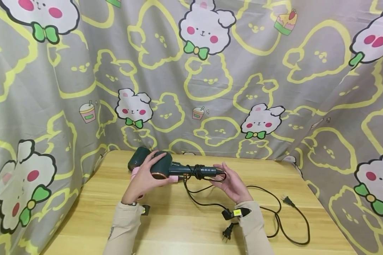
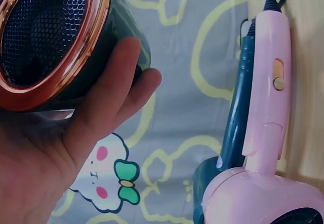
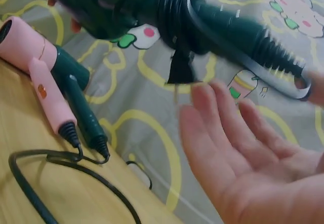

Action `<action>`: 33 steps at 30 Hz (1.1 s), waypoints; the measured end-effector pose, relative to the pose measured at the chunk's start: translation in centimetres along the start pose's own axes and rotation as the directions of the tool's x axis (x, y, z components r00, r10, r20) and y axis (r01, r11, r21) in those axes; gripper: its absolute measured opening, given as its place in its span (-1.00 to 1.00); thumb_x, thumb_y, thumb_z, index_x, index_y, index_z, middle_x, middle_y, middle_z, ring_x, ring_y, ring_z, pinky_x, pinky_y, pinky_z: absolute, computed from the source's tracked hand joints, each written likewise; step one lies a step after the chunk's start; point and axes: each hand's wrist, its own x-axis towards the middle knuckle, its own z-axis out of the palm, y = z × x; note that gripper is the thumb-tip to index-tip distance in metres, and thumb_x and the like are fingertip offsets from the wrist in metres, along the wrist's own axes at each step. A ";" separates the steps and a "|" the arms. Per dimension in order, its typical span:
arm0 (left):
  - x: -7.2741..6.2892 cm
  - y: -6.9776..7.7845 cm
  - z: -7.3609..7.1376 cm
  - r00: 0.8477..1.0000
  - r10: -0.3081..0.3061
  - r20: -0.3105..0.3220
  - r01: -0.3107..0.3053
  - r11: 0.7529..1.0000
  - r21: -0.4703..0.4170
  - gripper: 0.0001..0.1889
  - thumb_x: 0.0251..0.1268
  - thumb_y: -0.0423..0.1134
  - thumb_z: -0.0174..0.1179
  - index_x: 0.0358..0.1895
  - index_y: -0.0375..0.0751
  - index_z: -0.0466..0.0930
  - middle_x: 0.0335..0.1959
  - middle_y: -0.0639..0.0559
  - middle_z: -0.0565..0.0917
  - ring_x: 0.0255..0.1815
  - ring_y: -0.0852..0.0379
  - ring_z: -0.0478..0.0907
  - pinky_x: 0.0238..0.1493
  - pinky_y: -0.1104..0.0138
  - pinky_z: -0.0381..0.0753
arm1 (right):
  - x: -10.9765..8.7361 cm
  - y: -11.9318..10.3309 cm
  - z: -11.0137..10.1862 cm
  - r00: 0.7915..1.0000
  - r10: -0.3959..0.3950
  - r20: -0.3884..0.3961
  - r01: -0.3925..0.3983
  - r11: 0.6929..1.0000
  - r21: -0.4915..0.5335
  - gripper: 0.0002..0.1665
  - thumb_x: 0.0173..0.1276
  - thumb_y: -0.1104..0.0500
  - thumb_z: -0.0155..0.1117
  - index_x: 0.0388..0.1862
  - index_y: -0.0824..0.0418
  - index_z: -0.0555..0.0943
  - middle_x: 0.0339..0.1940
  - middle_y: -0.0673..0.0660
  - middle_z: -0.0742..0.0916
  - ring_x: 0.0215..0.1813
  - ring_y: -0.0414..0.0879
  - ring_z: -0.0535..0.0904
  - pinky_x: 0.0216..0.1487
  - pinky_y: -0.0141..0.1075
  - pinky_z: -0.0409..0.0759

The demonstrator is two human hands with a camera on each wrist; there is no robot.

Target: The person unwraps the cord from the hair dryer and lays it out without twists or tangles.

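My left hand (image 1: 143, 180) grips a dark green hair dryer (image 1: 162, 165) around its head, holding it up off the table. In the left wrist view its copper-rimmed mesh (image 2: 43, 31) faces the camera. The black cord (image 1: 198, 171) is wound around the handle, and a plug (image 3: 181, 71) hangs from the coils in the right wrist view. Beside the handle's cord end, my right hand (image 1: 233, 186) has its fingers extended, palm up; its thumb is near a loop of cord, and contact cannot be told. A pink hair dryer (image 2: 268, 92) and another green hair dryer (image 2: 235, 102) lie side by side.
Black cords (image 1: 276, 212) loop over the right side of the wooden table (image 1: 178, 226). Two plugs lie there, one plug (image 1: 288, 201) farther right and another plug (image 1: 227, 233) near the right sleeve. A patterned curtain (image 1: 210, 78) surrounds the table's back and sides.
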 end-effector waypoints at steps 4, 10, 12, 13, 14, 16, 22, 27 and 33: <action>-0.1 0.2 -0.2 1.000 0.004 0.015 -0.004 1.000 -0.011 -0.01 -0.08 0.18 0.63 0.52 0.45 0.34 0.68 -0.01 0.13 0.36 -0.21 0.50 0.14 0.04 0.59 | 0.4 0.7 -0.5 1.000 0.000 -0.025 -0.001 1.000 -0.024 -0.34 0.68 0.03 0.03 0.56 0.38 0.25 0.48 0.31 0.34 0.18 -0.07 0.67 0.28 -0.19 0.63; 0.0 0.2 0.0 0.999 0.014 0.042 -0.012 0.999 -0.050 -0.03 -0.11 0.25 0.62 0.49 0.50 0.35 0.67 0.05 0.15 0.34 -0.20 0.52 0.14 0.06 0.60 | 0.3 1.6 -1.1 0.973 -0.026 0.228 0.037 0.998 -0.044 -0.32 0.42 0.38 0.18 0.52 0.18 0.41 0.40 0.14 0.55 0.25 -0.08 0.69 0.39 -0.15 0.56; 0.0 0.2 0.0 0.998 0.023 0.057 -0.019 0.997 -0.071 -0.02 -0.12 0.25 0.63 0.49 0.47 0.36 0.66 0.05 0.16 0.34 -0.21 0.51 0.14 0.06 0.60 | 0.3 1.8 -1.3 0.952 -0.038 0.303 0.046 0.999 -0.019 -0.45 0.44 0.35 0.21 0.39 0.07 0.55 0.30 0.05 0.66 0.23 -0.10 0.70 0.38 -0.13 0.57; 0.0 0.2 0.1 0.997 0.028 0.065 -0.023 0.997 -0.079 -0.02 -0.12 0.24 0.63 0.50 0.45 0.37 0.65 0.05 0.17 0.33 -0.21 0.51 0.14 0.06 0.61 | 0.3 1.9 -1.4 0.942 -0.046 0.333 0.053 0.999 -0.011 -0.49 0.45 0.35 0.22 0.33 0.03 0.59 0.26 0.02 0.69 0.22 -0.12 0.71 0.37 -0.15 0.58; 0.0 0.2 0.2 0.997 0.034 0.073 -0.027 0.996 -0.084 -0.02 -0.11 0.23 0.63 0.50 0.44 0.37 0.65 0.05 0.16 0.32 -0.22 0.52 0.14 0.06 0.61 | 0.3 2.0 -1.5 0.933 -0.057 0.356 0.063 0.998 -0.006 -0.52 0.46 0.34 0.23 0.29 0.01 0.60 0.23 0.01 0.72 0.20 -0.13 0.71 0.35 -0.17 0.60; 0.0 0.2 0.3 0.995 0.043 0.086 -0.035 0.995 -0.093 -0.03 -0.10 0.22 0.63 0.50 0.42 0.37 0.65 0.05 0.16 0.31 -0.21 0.53 0.15 0.05 0.61 | 0.4 2.2 -1.7 0.922 -0.079 0.380 0.089 0.996 -0.007 -0.55 0.45 0.34 0.27 0.26 0.03 0.61 0.21 0.01 0.73 0.18 -0.16 0.71 0.30 -0.23 0.63; -0.2 0.3 0.4 0.993 0.056 0.107 -0.047 0.995 -0.087 -0.02 -0.09 0.24 0.61 0.51 0.40 0.36 0.67 0.03 0.13 0.32 -0.23 0.53 0.16 0.05 0.59 | 0.3 2.5 -2.3 0.928 -0.099 0.360 0.117 0.993 -0.030 -0.51 0.33 0.39 0.39 0.20 0.06 0.61 0.17 0.03 0.69 0.17 -0.16 0.69 0.22 -0.30 0.66; -0.2 0.2 0.6 0.992 0.050 0.113 -0.040 0.995 -0.091 -0.02 -0.09 0.23 0.62 0.52 0.42 0.36 0.67 0.04 0.12 0.34 -0.23 0.51 0.14 0.08 0.59 | -0.1 1.9 -1.7 0.968 -0.094 0.231 0.116 0.990 -0.083 -0.75 0.47 0.26 0.32 0.06 0.00 0.66 -0.03 -0.10 0.76 -0.02 -0.31 0.69 -0.03 -0.47 0.67; 0.0 0.2 0.8 0.992 0.041 0.120 -0.031 0.996 -0.078 -0.02 -0.12 0.20 0.64 0.50 0.48 0.36 0.68 0.05 0.11 0.42 -0.27 0.45 0.16 0.06 0.58 | -0.4 0.6 -0.9 0.997 -0.040 0.066 0.049 0.989 -0.141 -0.83 0.63 0.18 0.12 -0.06 0.01 0.67 -0.18 -0.10 0.77 -0.23 -0.34 0.72 -0.26 -0.54 0.65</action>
